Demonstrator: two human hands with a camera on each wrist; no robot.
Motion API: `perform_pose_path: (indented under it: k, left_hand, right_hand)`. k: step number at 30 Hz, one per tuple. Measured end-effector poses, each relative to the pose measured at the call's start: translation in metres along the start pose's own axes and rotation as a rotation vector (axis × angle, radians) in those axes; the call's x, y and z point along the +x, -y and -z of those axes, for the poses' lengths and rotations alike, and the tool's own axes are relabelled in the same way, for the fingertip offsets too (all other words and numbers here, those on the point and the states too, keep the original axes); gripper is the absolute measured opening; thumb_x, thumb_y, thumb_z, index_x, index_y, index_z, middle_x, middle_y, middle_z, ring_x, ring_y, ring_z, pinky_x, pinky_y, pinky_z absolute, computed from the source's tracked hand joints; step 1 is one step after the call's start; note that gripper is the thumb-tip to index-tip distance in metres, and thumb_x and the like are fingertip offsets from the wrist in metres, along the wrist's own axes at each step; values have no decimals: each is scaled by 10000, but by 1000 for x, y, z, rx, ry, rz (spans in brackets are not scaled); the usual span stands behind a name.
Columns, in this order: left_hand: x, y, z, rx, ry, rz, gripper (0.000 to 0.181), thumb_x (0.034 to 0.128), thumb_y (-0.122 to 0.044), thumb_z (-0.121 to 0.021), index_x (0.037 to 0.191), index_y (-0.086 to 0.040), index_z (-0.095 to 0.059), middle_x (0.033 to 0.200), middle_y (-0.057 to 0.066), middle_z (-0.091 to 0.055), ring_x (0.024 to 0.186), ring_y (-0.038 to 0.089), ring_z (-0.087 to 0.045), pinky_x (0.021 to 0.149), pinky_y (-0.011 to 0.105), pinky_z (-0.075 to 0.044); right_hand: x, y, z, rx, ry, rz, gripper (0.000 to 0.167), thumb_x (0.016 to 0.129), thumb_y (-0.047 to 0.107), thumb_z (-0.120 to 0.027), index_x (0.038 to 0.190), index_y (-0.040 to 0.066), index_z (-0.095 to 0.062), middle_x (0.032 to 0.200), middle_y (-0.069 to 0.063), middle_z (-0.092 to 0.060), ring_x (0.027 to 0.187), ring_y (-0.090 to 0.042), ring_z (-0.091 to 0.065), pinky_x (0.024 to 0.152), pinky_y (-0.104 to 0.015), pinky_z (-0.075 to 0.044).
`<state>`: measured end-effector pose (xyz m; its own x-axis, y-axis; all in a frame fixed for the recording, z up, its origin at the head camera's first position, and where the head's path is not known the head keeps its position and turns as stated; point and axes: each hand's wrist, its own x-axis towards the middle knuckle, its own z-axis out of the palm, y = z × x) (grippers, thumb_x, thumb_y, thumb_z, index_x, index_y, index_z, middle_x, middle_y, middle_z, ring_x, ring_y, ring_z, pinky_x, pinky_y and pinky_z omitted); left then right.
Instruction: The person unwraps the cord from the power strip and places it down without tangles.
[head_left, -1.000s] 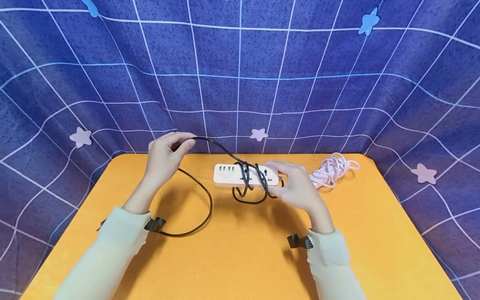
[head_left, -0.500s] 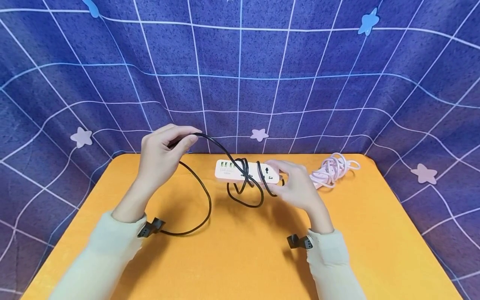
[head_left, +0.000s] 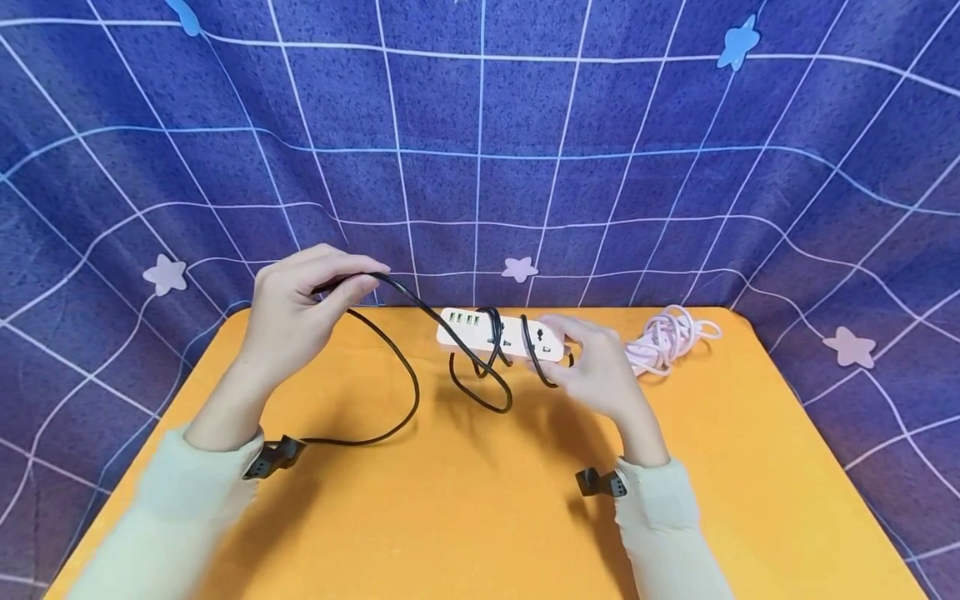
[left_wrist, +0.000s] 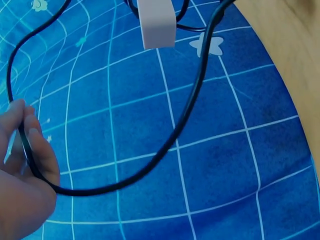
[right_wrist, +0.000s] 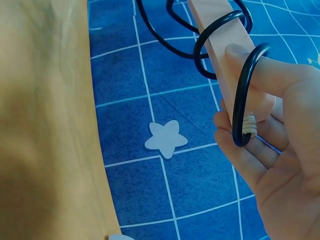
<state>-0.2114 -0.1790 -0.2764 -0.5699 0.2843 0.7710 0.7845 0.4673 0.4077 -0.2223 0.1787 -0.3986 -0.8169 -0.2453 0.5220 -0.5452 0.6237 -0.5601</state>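
Observation:
A white power strip (head_left: 480, 333) with green USB ports is held at its right end by my right hand (head_left: 600, 371), raised above the table. Loops of its black cord (head_left: 412, 297) wrap around the strip's middle and right part. My left hand (head_left: 292, 321) pinches the cord between thumb and fingers, up and to the left of the strip. In the left wrist view the cord (left_wrist: 185, 110) runs through the fingers of that hand (left_wrist: 30, 175). The right wrist view shows my right hand (right_wrist: 285, 130) gripping the strip's end (right_wrist: 230, 65), where the cord comes out.
Behind my right hand, a bundled pink-white cord (head_left: 663, 342) lies at the back right of the orange table (head_left: 487, 500). A blue curtain (head_left: 480, 192) with a grid and stars stands along the back and sides. Slack black cord hangs in a curve right of my left forearm.
My left hand has moved left with the cord, after rising slightly. The loops on the strip have loosened and shifted. The strip has tilted, its left end rising, while my right hand has barely moved.

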Motion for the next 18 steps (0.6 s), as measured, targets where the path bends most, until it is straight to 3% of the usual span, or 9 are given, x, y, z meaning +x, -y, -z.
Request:
perform_pose_path:
  k: [6,12,18]
  left_hand:
    - [-13,17,10,-84,97,-79,298,838,155,-792,1044,-55,-838,899,29,-756,777,50,-581,654,187,-413]
    - [-20,23,27,-110,170,-133,350,790,229,-767,1041,-7,-828,909,28,-748,741,48,-545,626,171,-392]
    - [-24,34,50,-113,222,-173,92,940,-24,-790,1018,7,-827,907,10,-744,692,21,-499,578,165,-358]
  right_hand:
    - [1,-1,0,-8,-20,-7,544,810,96,-857,1338,113,-730,1194,-42,-772,772,-187,-586,753,-374,-518]
    - [1,-1,2,-6,-43,-9,551,802,99,-858,1339,115,-731,1046,-29,-749,652,-176,-509,616,-337,-455]
    - [1,-4,3,-24,-56,-2,559,803,85,-846,1348,106,-725,965,-21,-707,652,-157,-469,588,-314,-410]
